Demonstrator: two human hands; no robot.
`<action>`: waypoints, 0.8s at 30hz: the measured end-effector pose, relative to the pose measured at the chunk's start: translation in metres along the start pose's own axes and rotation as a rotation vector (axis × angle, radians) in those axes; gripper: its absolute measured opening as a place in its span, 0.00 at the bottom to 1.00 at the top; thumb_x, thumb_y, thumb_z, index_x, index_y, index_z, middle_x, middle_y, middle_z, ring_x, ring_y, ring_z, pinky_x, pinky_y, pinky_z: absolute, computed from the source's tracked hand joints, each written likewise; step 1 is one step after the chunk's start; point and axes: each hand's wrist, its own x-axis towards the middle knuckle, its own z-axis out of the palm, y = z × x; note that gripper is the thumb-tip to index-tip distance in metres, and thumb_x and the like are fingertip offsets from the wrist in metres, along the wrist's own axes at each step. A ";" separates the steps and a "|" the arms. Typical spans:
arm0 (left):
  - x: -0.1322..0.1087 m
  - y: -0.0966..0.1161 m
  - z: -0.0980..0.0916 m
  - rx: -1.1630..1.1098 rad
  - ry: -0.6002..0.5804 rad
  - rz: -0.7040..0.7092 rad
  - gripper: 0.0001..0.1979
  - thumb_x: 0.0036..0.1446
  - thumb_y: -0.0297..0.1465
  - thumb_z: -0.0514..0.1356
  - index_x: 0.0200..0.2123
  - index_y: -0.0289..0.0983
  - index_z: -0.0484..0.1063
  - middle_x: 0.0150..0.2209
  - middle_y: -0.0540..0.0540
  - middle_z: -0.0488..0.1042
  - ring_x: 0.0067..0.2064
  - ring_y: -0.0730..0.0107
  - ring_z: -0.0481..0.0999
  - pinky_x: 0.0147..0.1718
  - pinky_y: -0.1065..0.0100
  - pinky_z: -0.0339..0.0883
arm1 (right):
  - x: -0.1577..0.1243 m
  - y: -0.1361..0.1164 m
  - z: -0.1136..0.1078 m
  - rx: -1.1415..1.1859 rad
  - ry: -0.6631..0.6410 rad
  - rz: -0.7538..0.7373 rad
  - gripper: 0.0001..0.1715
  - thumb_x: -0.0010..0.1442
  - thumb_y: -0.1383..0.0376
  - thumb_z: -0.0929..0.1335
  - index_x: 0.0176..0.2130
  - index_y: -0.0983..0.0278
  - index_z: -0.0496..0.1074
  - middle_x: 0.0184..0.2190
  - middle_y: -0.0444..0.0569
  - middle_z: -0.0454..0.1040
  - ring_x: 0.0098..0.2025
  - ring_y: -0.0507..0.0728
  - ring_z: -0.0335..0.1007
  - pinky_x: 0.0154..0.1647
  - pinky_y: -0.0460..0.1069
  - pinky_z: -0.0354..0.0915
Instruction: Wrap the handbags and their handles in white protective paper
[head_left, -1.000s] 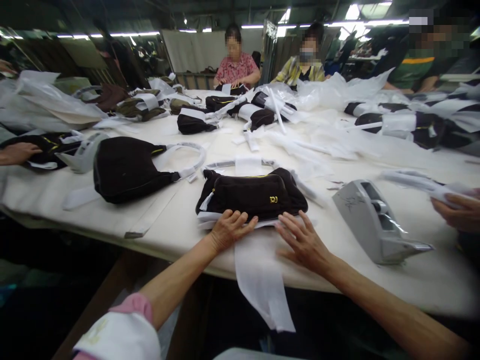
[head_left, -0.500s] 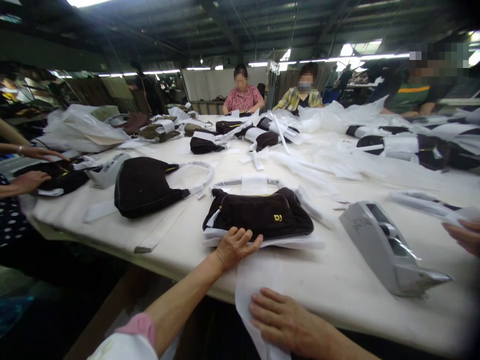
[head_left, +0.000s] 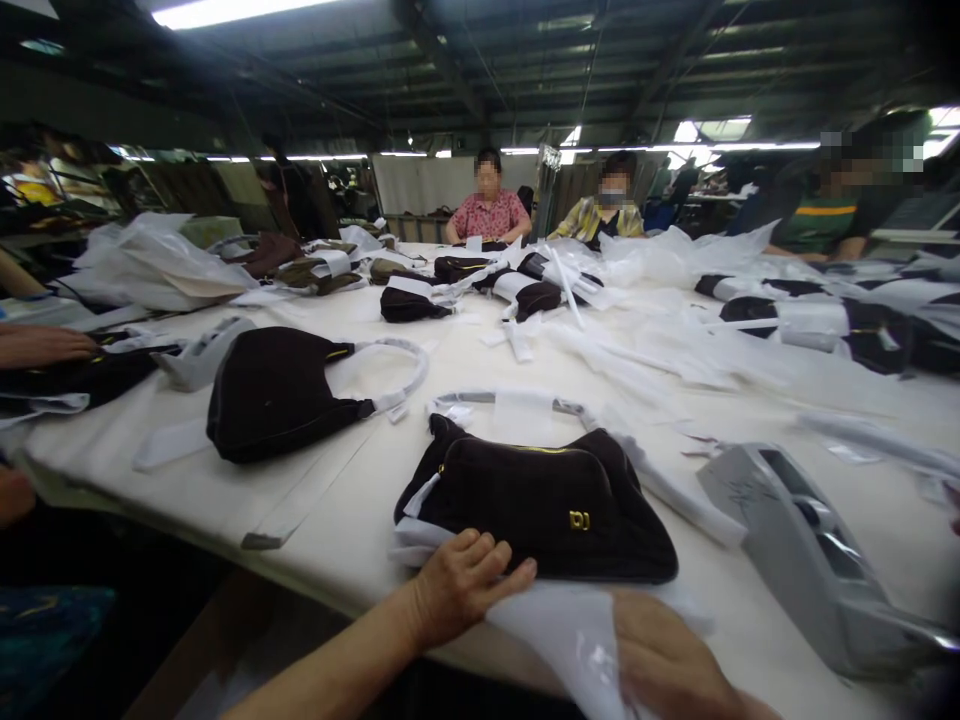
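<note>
A dark brown handbag (head_left: 517, 500) with a gold zip and gold emblem lies in front of me on white paper. My left hand (head_left: 472, 580) grips its lower edge with bent fingers, on the left side of the bag. Below the bag, a thin white paper sheet (head_left: 559, 630) hangs over the table's edge. My right hand (head_left: 667, 645), smeared by motion, is at the sheet's right side; the paper partly hides its fingers. The bag's white-wrapped strap (head_left: 682, 495) stretches back and to the right.
A second dark handbag (head_left: 270, 395) rests to the left. At right stands a grey tape dispenser (head_left: 810, 560). Several wrapped bags and loose plastic (head_left: 667, 235) lie farther back on the white table (head_left: 352, 530). Co-workers sit opposite; another person's hand (head_left: 45, 345) touches a bag at left.
My right hand has moved up and right along with the white sheet, toward the bag's lower edge. The bag appears larger and lower in view. My left hand stays at its edge.
</note>
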 end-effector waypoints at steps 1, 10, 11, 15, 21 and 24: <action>0.000 0.000 0.001 -0.031 0.015 -0.013 0.11 0.55 0.23 0.54 0.42 0.35 0.67 0.39 0.44 0.68 0.37 0.68 0.67 0.35 0.65 0.61 | 0.012 0.003 -0.010 0.055 -0.024 0.029 0.24 0.64 0.60 0.52 0.28 0.65 0.69 0.23 0.51 0.73 0.29 0.53 0.71 0.32 0.45 0.67; 0.003 -0.003 -0.002 -0.259 0.050 -0.104 0.08 0.55 0.21 0.53 0.26 0.36 0.65 0.30 0.47 0.67 0.30 0.70 0.63 0.26 0.66 0.53 | 0.043 0.039 -0.035 0.704 -0.173 0.852 0.12 0.56 0.60 0.65 0.39 0.65 0.69 0.31 0.46 0.70 0.33 0.53 0.66 0.33 0.46 0.65; 0.002 -0.003 -0.002 -0.259 0.047 -0.110 0.07 0.55 0.22 0.53 0.26 0.36 0.64 0.31 0.47 0.67 0.30 0.70 0.63 0.26 0.66 0.53 | 0.042 0.039 -0.032 0.796 -0.174 0.881 0.16 0.54 0.61 0.66 0.43 0.64 0.67 0.33 0.47 0.70 0.34 0.53 0.66 0.35 0.46 0.65; -0.001 0.000 0.001 -0.198 0.003 -0.128 0.05 0.56 0.25 0.53 0.29 0.36 0.64 0.33 0.47 0.68 0.31 0.69 0.63 0.27 0.65 0.53 | 0.045 0.026 -0.029 0.898 -0.221 0.874 0.25 0.50 0.65 0.69 0.49 0.62 0.64 0.34 0.45 0.70 0.33 0.52 0.66 0.33 0.45 0.64; -0.003 0.002 0.004 -0.112 -0.012 -0.094 0.06 0.56 0.23 0.52 0.27 0.36 0.63 0.30 0.47 0.66 0.29 0.70 0.63 0.27 0.66 0.53 | 0.043 0.000 -0.037 0.702 -0.083 0.887 0.27 0.50 0.70 0.67 0.51 0.57 0.65 0.38 0.46 0.73 0.34 0.53 0.70 0.31 0.44 0.66; 0.000 0.003 -0.002 -0.081 -0.024 -0.103 0.04 0.58 0.26 0.51 0.34 0.36 0.66 0.31 0.47 0.67 0.30 0.70 0.64 0.28 0.66 0.54 | 0.039 -0.017 -0.041 0.704 -0.085 0.773 0.23 0.50 0.70 0.68 0.46 0.54 0.70 0.38 0.46 0.75 0.36 0.55 0.71 0.34 0.46 0.68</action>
